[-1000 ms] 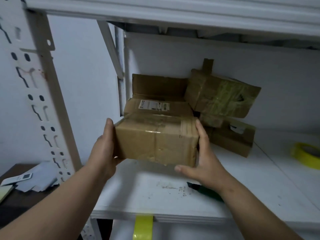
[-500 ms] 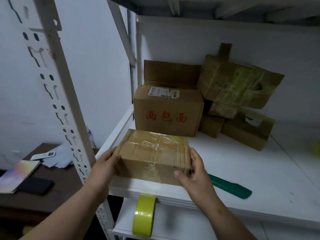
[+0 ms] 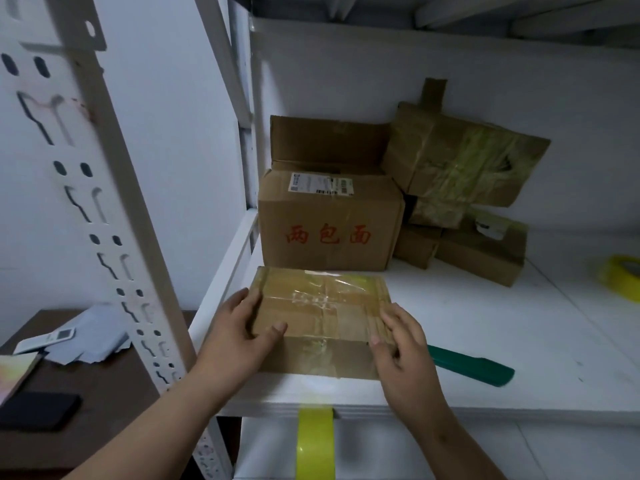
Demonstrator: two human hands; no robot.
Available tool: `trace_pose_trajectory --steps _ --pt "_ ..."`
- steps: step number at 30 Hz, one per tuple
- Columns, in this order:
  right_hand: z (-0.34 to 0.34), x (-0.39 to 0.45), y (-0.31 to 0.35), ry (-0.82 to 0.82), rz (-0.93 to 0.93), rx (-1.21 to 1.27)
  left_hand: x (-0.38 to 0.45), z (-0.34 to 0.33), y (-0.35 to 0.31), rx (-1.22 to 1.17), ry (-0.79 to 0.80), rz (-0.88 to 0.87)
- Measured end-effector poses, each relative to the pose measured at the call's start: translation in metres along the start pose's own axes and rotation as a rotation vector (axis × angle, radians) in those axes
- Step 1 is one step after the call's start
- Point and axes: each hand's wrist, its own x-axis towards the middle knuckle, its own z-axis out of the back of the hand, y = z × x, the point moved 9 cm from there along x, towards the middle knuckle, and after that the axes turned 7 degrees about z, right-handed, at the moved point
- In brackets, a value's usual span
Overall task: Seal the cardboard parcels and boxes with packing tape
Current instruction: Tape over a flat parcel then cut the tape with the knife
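A small cardboard parcel [image 3: 322, 306], wrapped in clear tape, lies flat on the white shelf [image 3: 502, 327] near its front edge. My left hand [image 3: 239, 337] holds the parcel's left end, fingers along the side and thumb over the front top edge. My right hand [image 3: 401, 351] rests with relaxed fingers at the parcel's right edge. A yellow tape roll [image 3: 316, 445] hangs below the shelf's front edge under the parcel. A second yellow tape roll [image 3: 623, 277] lies at the far right.
Behind the parcel stands a larger box with red characters [image 3: 329, 233], with several taped parcels [image 3: 460, 168] piled to its right. A green cutter [image 3: 474, 367] lies right of my right hand. A white slotted post [image 3: 114, 202] rises at left, before a dark side table [image 3: 104, 382].
The parcel came down from in front of the larger box onto the shelf's front. My right hand's grip has loosened, and my left thumb has moved onto the parcel's top edge.
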Motion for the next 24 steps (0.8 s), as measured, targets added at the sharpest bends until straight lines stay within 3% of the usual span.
trace_pose_trajectory --steps 8,11,15,24 --pt "0.002 0.001 0.01 -0.007 0.095 -0.227 0.01 -0.004 0.014 0.239 -0.024 -0.088" --pt "-0.001 0.001 0.01 0.025 0.124 -0.307 0.0 -0.009 -0.018 0.577 -0.16 -0.377" --pt "-0.001 0.004 0.007 0.045 0.148 -0.325 -0.015 -0.051 -0.048 0.757 -0.061 -0.612" --pt "-0.005 0.004 0.002 0.146 0.218 -0.393 -0.018 -0.084 -0.057 0.89 -0.012 -0.599"
